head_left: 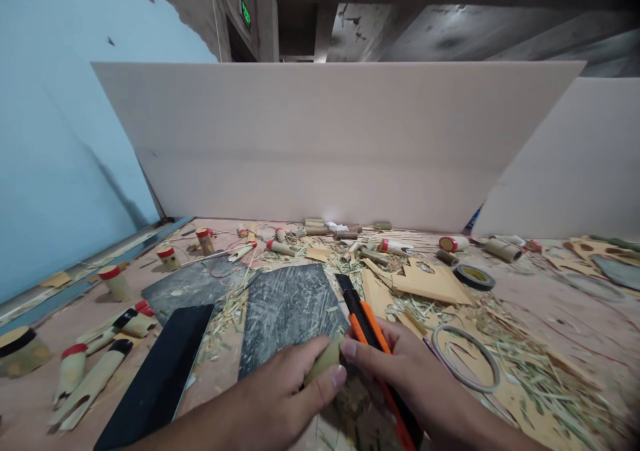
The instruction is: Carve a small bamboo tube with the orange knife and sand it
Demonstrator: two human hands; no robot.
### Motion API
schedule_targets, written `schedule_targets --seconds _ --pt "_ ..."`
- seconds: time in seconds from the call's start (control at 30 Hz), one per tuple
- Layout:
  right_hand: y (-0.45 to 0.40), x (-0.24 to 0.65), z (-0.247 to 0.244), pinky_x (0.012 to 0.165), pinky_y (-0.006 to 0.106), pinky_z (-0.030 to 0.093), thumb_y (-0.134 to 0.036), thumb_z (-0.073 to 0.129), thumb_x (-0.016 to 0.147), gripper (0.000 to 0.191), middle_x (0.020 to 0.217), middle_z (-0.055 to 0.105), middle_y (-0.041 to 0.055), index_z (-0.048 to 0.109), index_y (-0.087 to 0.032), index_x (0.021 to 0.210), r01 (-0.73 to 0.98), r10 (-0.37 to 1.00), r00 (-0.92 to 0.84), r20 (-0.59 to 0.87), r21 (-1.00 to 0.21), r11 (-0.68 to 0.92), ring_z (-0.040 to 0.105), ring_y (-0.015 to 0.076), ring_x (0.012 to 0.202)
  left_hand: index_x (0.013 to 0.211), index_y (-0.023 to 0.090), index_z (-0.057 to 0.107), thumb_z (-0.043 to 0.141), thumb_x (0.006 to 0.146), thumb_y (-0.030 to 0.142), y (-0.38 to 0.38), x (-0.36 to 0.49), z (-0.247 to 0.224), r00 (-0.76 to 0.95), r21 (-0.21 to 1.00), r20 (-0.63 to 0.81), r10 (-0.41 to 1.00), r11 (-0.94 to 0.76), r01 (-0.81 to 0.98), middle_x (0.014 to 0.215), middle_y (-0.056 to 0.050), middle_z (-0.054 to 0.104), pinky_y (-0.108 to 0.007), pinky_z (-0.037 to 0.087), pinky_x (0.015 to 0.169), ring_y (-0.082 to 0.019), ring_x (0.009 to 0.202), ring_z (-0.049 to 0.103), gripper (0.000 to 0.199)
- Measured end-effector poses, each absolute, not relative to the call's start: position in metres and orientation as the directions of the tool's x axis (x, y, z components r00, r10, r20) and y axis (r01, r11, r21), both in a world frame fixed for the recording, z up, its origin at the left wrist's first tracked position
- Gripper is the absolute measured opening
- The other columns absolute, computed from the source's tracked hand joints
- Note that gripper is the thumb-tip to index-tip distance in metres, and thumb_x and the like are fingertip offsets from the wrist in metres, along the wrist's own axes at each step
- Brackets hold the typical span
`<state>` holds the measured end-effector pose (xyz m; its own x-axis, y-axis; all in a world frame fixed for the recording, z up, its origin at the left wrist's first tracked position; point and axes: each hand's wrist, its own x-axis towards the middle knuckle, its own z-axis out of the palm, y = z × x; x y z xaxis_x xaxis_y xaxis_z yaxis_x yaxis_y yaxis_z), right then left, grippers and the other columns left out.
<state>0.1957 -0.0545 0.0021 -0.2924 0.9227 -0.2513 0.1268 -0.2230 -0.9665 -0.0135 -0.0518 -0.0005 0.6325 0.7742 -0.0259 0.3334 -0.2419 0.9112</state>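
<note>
My left hand (295, 391) is wrapped round a short, pale green bamboo piece (325, 361), whose lower part is hidden by the fingers. Close beside it, my right hand (400, 364) grips an orange and black utility knife (367, 324). The knife's dark front end points up and away from me, and the right thumb rests against the bamboo piece. Beneath and beyond both hands lies a scuffed dark board (290, 311) with pale scratches and dust on it.
A black phone-like slab (160, 371) lies at left, near several bamboo tubes (95, 384) with red or black bands. Shavings (545, 384), cut cardboard (435, 281), a tape roll (474, 277) and a pale ring (467, 357) lie at right. A white panel (320, 137) stands behind.
</note>
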Motion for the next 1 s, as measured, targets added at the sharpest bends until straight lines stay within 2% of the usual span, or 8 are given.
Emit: schedule_targets --seconds 0.17,0.27,0.33,0.4,0.5,0.6,0.8,1.0 --pt "-0.042 0.207 0.003 0.043 0.022 0.033 -0.060 0.066 0.091 0.042 0.051 0.046 -0.0096 0.048 -0.024 0.077 0.079 0.982 -0.130 -0.139 -0.988 -0.129 0.038 0.0091 0.042 0.105 0.021 0.059 0.044 0.099 0.068 -0.050 -0.017 -0.010 0.611 0.953 -0.183 0.770 -0.015 0.304 0.079 0.003 0.054 -0.023 0.037 0.056 -0.012 0.064 0.045 0.050" --pt "-0.038 0.212 0.002 0.046 0.024 0.034 -0.059 0.061 0.093 0.040 0.055 0.043 -0.0089 0.050 -0.024 0.079 0.333 0.996 -0.081 0.025 -0.942 0.050 0.040 0.0115 0.047 0.101 0.023 0.051 0.048 0.097 0.069 -0.049 -0.017 -0.017 0.623 0.965 -0.262 0.737 0.199 0.170 0.072 0.007 0.044 -0.020 0.022 0.043 -0.008 0.051 0.032 0.046" --pt "-0.039 0.213 0.000 0.053 0.026 0.037 -0.056 0.056 0.098 0.040 0.061 0.047 -0.0059 0.051 -0.023 0.077 0.533 0.969 -0.160 0.187 -0.810 0.244 0.045 0.0134 0.055 0.098 0.025 0.047 0.051 0.097 0.066 -0.049 -0.018 -0.020 0.621 0.953 -0.278 0.733 0.290 0.084 0.069 0.009 0.040 -0.020 0.016 0.041 -0.007 0.048 0.025 0.041" --pt "-0.042 0.214 -0.001 0.060 0.027 0.041 -0.051 0.049 0.103 0.037 0.070 0.056 -0.0024 0.055 -0.023 0.081 0.615 0.917 -0.290 0.274 -0.681 0.398 0.052 0.0154 0.064 0.096 0.025 0.046 0.052 0.097 0.064 -0.047 -0.018 -0.021 0.600 0.942 -0.294 0.743 0.330 0.053 0.067 0.010 0.038 -0.020 0.015 0.042 -0.007 0.047 0.022 0.040" --pt "-0.047 0.215 -0.002 0.071 0.030 0.049 -0.045 0.043 0.107 0.029 0.091 0.069 0.0030 0.061 -0.023 0.104 0.625 0.854 -0.424 0.301 -0.585 0.516 0.063 0.0190 0.079 0.097 0.021 0.054 0.060 0.095 0.061 -0.044 -0.018 -0.017 0.569 0.985 -0.165 0.805 0.167 0.050 0.074 0.005 0.049 -0.020 0.032 0.053 -0.009 0.059 0.039 0.041" --pt "-0.048 0.219 -0.001 0.084 0.036 0.054 -0.041 0.044 0.106 0.031 0.113 0.071 0.0103 0.058 -0.022 0.126 0.635 0.787 -0.508 0.350 -0.466 0.616 0.067 0.0239 0.098 0.105 0.016 0.063 0.071 0.089 0.056 -0.041 -0.017 -0.013 0.587 0.999 -0.036 0.809 0.033 0.015 0.089 -0.002 0.060 -0.024 0.043 0.072 -0.015 0.080 0.052 0.045" --pt "-0.046 0.218 -0.003 0.076 0.042 0.060 -0.041 0.048 0.105 0.049 0.108 0.072 0.0147 0.049 -0.018 0.148 0.692 0.743 -0.622 0.249 -0.270 0.670 0.072 0.0286 0.091 0.119 0.016 0.065 0.074 0.086 0.058 -0.041 -0.017 -0.011 0.550 0.997 -0.073 0.832 0.039 0.073 0.098 -0.005 0.068 -0.028 0.045 0.079 -0.020 0.089 0.058 0.054" --pt "-0.047 0.216 -0.012 0.071 0.041 0.064 -0.044 0.047 0.106 0.054 0.112 0.075 0.0177 0.046 -0.015 0.152 0.702 0.717 -0.618 0.322 -0.185 0.688 0.076 0.0289 0.087 0.092 0.014 0.069 0.068 0.087 0.063 -0.037 -0.017 -0.013 0.420 0.951 -0.105 0.901 -0.032 0.307 0.080 0.000 0.060 -0.024 0.037 0.063 -0.015 0.073 0.047 0.049"
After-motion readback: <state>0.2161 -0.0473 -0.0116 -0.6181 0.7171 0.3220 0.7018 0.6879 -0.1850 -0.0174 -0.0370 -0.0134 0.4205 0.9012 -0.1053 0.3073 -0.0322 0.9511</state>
